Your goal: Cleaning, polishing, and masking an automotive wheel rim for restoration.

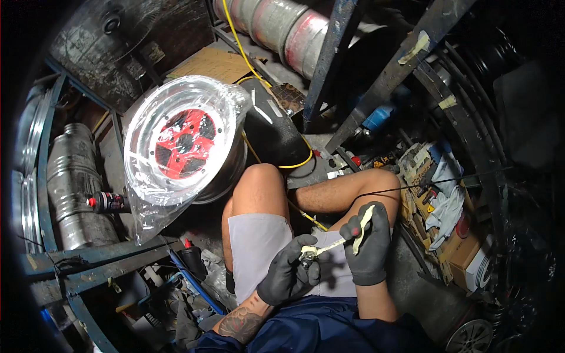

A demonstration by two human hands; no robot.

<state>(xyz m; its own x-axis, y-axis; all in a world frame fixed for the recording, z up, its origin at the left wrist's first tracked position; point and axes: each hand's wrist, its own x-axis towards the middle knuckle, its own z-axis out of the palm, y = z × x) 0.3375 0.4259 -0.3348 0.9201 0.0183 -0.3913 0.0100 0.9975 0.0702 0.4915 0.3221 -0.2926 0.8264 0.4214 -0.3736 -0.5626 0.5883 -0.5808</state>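
My left hand (286, 275), in a dark grey glove, pinches a small dark, shiny part (307, 259) between thumb and fingers above my lap. Pale yellow tape (331, 246) lies across the top of that part and stretches from it to my right hand (372, 250). The gloved right fingers are closed on the tape, and its crumpled loose end sticks up past them. What the small part is cannot be made out. Left of my knees, a silver wheel rim (225, 147) with a red and black centre stands tilted, wrapped in clear plastic.
Metal kegs (76, 182) lie at the left and far back. Dark steel beams (400, 73) cross the right side. A yellow cable (303, 163) runs along the floor. Rags (445, 197) and a cardboard box (462, 256) sit at the right. A black bottle (109, 202) lies by the rim.
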